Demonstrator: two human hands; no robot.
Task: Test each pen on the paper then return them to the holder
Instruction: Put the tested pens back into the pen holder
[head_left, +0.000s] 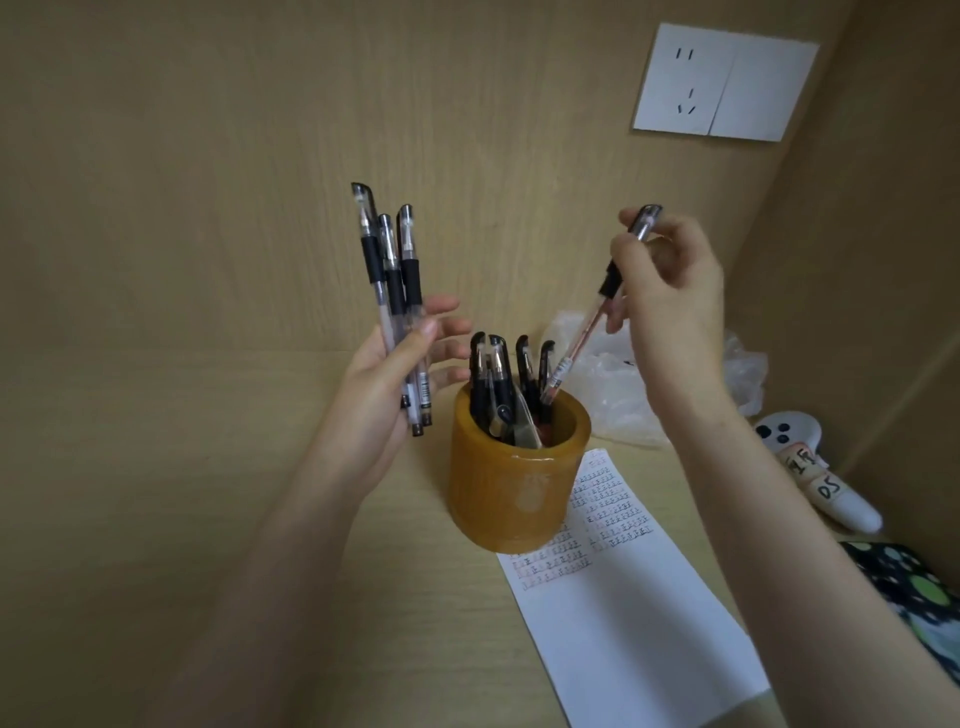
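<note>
An amber round pen holder (511, 483) stands on the wooden desk, with several black-capped pens (501, 379) upright in it. My left hand (392, 379) holds three capped clear pens (397, 296) upright, just left of the holder, thumb pressed across them. My right hand (670, 291) pinches one capped pen (597, 306) near its cap; the pen slants down-left with its lower end inside the holder's mouth. A white paper (628, 613) with rows of small scribbles lies on the desk right of and in front of the holder.
A crumpled clear plastic bag (613, 384) lies behind the holder. A white controller with labels (815, 473) and a dotted dark cloth (904, 587) sit at the right edge. A wall socket (722, 83) is on the wooden back panel. A side wall closes in on the right.
</note>
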